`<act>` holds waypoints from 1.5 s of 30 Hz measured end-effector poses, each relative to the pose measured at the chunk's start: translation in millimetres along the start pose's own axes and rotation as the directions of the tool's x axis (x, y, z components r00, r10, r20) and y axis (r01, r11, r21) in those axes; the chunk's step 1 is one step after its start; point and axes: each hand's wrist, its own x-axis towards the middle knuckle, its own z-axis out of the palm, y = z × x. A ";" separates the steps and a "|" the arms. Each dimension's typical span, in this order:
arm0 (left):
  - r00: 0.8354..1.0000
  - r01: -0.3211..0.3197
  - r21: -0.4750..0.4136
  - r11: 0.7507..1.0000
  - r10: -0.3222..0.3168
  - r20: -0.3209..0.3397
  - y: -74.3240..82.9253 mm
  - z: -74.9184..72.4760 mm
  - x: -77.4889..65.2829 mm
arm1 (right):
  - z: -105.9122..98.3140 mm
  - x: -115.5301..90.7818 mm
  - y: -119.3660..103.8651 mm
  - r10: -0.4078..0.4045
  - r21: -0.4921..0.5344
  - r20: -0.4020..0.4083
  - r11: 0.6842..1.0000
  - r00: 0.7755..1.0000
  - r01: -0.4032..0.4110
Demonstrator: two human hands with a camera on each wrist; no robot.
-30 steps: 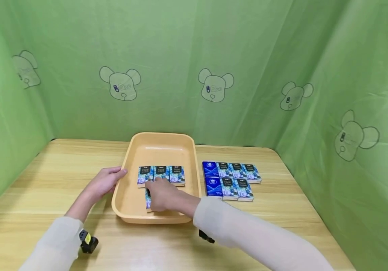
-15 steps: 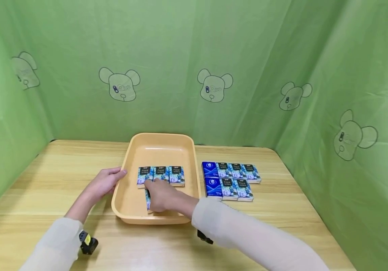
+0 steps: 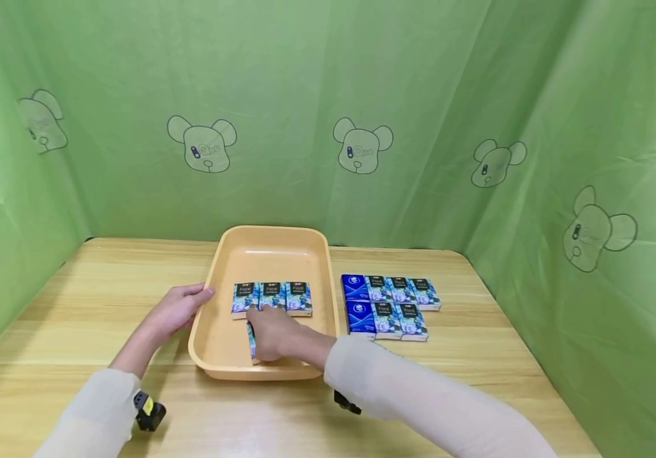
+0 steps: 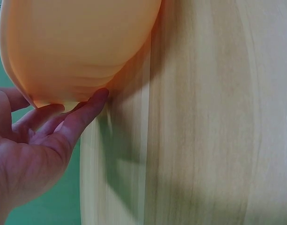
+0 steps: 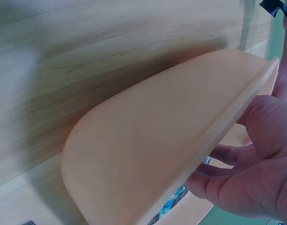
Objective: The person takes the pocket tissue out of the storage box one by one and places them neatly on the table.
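An orange plastic tray [image 3: 273, 245] stands on the table. My left hand [image 3: 176, 308] holds its left rim, thumb over the edge and fingers against the outer wall, as the left wrist view also shows. Inside the tray, three flowered tissue packs lie side by side: a left pack [image 3: 245, 298], a middle pack [image 3: 273, 296] and a right pack [image 3: 299, 298]. Below this row my right hand [image 3: 276, 334] grips another tissue pack [image 3: 252, 343], mostly hidden under the hand. In the right wrist view the tray wall [image 5: 157, 117] covers most of the fingertips.
To the right of the tray, two rows of tissue packs lie on the wooden table [image 3: 477, 356]. Each row has a plain blue pack [image 3: 360, 317] at its left end and flowered packs [image 3: 388, 318] beside it. A green curtain [image 3: 282, 178] surrounds the table.
The tissue pack under my right hand has shifted slightly toward me and to the right, away from the row. My left hand and the tray stay in place.
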 end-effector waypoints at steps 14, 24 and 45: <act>1.000 -0.007 0.003 1.000 0.007 -0.007 1.1 0.6 -1.6 | 1.0 1.0 -0.5 -0.001 -0.042 0.002 0.999 1.000 0.001; 1.000 -0.004 0.004 1.000 0.004 -0.002 -0.3 -0.1 -1.0 | 1.5 0.1 1.9 -0.019 -0.017 -0.013 1.000 1.000 0.019; 1.000 -0.005 0.033 0.999 0.006 -0.028 -0.2 0.6 -0.8 | -17.5 -6.6 15.2 0.035 0.107 0.031 0.994 0.999 -0.038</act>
